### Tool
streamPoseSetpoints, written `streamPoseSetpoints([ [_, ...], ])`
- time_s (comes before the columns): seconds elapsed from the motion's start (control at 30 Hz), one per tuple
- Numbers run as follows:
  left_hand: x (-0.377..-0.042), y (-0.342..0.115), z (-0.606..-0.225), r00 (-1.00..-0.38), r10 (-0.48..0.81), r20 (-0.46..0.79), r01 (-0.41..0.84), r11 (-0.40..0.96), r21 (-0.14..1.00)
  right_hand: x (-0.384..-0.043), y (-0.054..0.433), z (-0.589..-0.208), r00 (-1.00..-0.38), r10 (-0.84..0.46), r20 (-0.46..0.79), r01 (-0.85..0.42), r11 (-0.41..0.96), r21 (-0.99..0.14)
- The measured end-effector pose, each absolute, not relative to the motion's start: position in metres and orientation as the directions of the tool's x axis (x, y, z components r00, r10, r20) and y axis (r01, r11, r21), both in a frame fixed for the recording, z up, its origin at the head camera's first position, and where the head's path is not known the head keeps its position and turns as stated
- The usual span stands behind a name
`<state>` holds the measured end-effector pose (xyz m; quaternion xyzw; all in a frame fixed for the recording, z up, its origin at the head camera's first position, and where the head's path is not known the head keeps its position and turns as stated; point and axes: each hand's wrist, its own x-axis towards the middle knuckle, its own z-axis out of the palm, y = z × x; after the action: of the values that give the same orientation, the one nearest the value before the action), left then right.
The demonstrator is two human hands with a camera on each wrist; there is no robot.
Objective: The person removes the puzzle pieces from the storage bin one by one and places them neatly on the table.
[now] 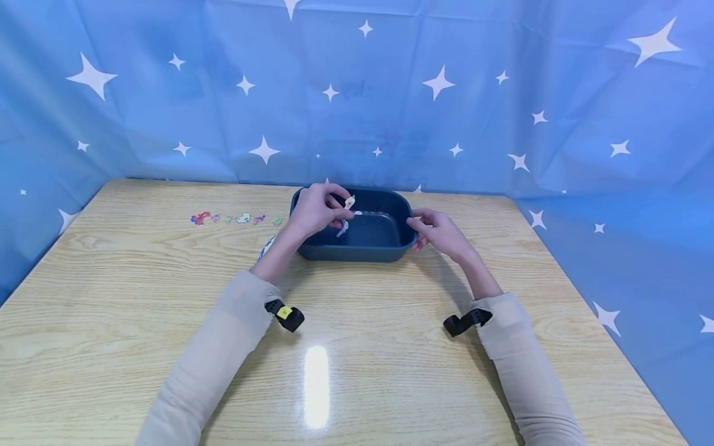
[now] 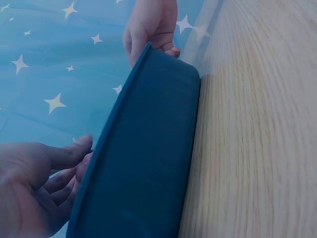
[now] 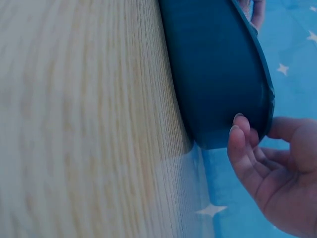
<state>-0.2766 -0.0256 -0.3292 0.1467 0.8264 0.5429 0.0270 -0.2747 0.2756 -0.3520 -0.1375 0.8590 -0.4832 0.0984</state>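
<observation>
A dark blue plastic tub (image 1: pixel 357 254) stands on the table near its far edge. Over the left part of the tub, my left hand (image 1: pixel 314 212) pinches a small pale cutout piece (image 1: pixel 349 202) between thumb and fingers. Just below those fingers shows a purplish-white piece (image 1: pixel 343 229); whether it is held or lies inside the tub I cannot tell. My right hand (image 1: pixel 442 234) grips the tub's right end, thumb at the rim and fingers against the outer wall, as the right wrist view shows. In the left wrist view the tub's side wall (image 2: pixel 138 148) hides the held piece.
Left of the tub, several small colourful cutouts, among them a red and blue one (image 1: pixel 201 218) and a white one (image 1: pixel 243 218), lie in a row. Another piece (image 1: pixel 267 246) is partly hidden by the left wrist. Behind the wooden table (image 1: pixel 357 310) hangs a blue star-patterned cloth (image 1: pixel 357 124).
</observation>
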Motion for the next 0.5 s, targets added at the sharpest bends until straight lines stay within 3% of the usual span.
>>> streamPoseSetpoints([
  [0.5, -0.256, -0.072, -0.315, -0.959, 0.229, 0.167, 0.248, 0.394, 0.885, -0.276, 0.276, -0.352, -0.941, -0.336, -0.042, -0.138, 0.496, -0.857],
])
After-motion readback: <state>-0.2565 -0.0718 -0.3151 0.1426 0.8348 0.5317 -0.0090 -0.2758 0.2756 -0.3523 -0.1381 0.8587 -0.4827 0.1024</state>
